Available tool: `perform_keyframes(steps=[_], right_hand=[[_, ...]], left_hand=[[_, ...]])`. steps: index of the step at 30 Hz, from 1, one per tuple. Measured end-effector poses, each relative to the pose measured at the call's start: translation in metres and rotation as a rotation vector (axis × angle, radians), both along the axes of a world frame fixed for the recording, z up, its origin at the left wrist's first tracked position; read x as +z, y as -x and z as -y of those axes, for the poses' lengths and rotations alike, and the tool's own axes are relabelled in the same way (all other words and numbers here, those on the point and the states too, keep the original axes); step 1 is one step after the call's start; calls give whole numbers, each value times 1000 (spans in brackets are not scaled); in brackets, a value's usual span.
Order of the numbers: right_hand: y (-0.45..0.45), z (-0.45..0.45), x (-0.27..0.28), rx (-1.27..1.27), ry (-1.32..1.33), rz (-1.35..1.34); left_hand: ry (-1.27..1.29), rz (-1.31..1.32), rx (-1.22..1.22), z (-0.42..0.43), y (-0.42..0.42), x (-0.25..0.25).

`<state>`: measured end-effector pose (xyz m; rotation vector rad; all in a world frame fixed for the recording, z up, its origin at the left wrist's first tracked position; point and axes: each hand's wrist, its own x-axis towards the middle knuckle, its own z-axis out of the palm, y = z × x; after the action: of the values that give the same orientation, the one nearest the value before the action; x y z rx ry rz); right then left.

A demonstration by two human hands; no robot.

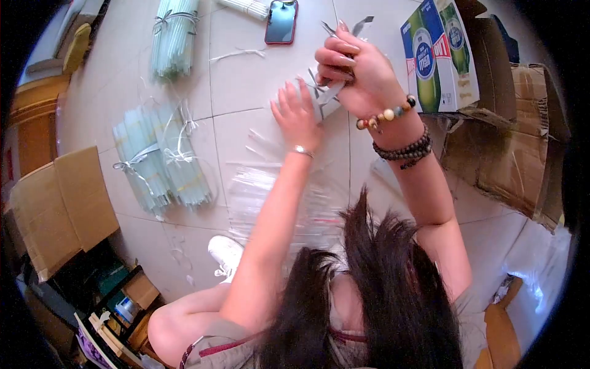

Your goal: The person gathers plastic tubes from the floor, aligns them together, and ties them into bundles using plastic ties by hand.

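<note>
My right hand (355, 69) is raised off the floor and closed around a flat grey ribbon (332, 94). Ends of ribbon stick out above the fist, and a length hangs down below it. Beside it, my left hand (297, 117) lies flat with fingers stretched out, its fingertips close to the ribbon's lower end. What lies under that palm is hidden. Nearer my body, loose clear plastic tubes (252, 197) are spread over the floor, partly behind my left forearm.
Tied bundles of pale tubes stand left: one upper bundle (174, 40), two lower bundles (138, 163) (181, 154). A phone (281, 22) and a white tie strip (239, 54) lie ahead. Right are a printed beer carton (433, 58) and a brown box (498, 141); left, a cardboard box (67, 209).
</note>
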<state>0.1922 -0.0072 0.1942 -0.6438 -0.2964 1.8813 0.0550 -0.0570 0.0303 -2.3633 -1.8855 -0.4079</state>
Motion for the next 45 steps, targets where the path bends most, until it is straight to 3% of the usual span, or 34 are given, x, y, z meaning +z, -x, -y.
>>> perform_keyframes(steps=[2, 6, 7, 9, 13, 17, 19, 20, 21, 22, 24, 25, 28, 31, 34, 35, 36, 38, 40, 41, 42, 45], right_hand=[[-8, 16, -2, -31, 8, 58], [-10, 62, 0, -131, 35, 114], [-15, 76, -5, -160, 38, 72], [-33, 91, -24, -170, 32, -60], [-37, 94, -29, -301, 89, -35], [-12, 91, -9, -270, 47, 101], [-13, 89, -5, -232, 51, 15], [-17, 84, -6, -212, 49, -24], [-21, 74, -16, -138, -115, -204], [-11, 64, 7, -233, -14, -135], [3, 37, 20, -318, 78, -173], [1, 20, 7, -279, 41, -348], [0, -8, -6, -331, 148, -394], [5, -25, -20, -315, 181, -328], [9, -57, -36, -296, 214, -218], [-6, -76, -70, -201, 102, -234], [-4, -85, -73, -241, 154, -157], [-7, -99, -91, -154, 123, -227], [-25, -128, -150, 334, -185, -727], [-18, -100, -73, 100, 78, -79], [8, -63, -24, 12, 99, 280], [-4, -5, -32, 13, 129, 208]], left_hand=[[142, 129, -24, -27, 19, 10], [269, 144, -64, -51, 31, 14], [193, 138, -117, -52, 33, 16], [269, 113, -163, -61, 38, 18], [563, -78, -157, -81, 34, 49], [447, -91, -207, -75, 34, 45], [404, -29, -255, -67, 39, 42], [481, -77, -274, -69, 38, 41], [555, -128, -290, -72, 35, 51], [629, -183, -306, -76, 34, 59], [1010, -179, -379, -92, 30, 61], [1209, -171, -409, -95, 29, 63], [910, -261, -333, -55, 19, 71], [359, 3, -156, 30, -7, 58], [455, -113, -32, 61, -21, 55], [329, -72, -23, 64, -21, 38], [225, -124, -17, 61, -19, 16], [13, -230, -8, 46, -16, -20], [186, -77, -59, 27, -9, 3], [273, 2, -80, 18, -4, 14], [316, 62, -57, 8, 0, 15], [367, 222, 11, -16, 1, 10]])
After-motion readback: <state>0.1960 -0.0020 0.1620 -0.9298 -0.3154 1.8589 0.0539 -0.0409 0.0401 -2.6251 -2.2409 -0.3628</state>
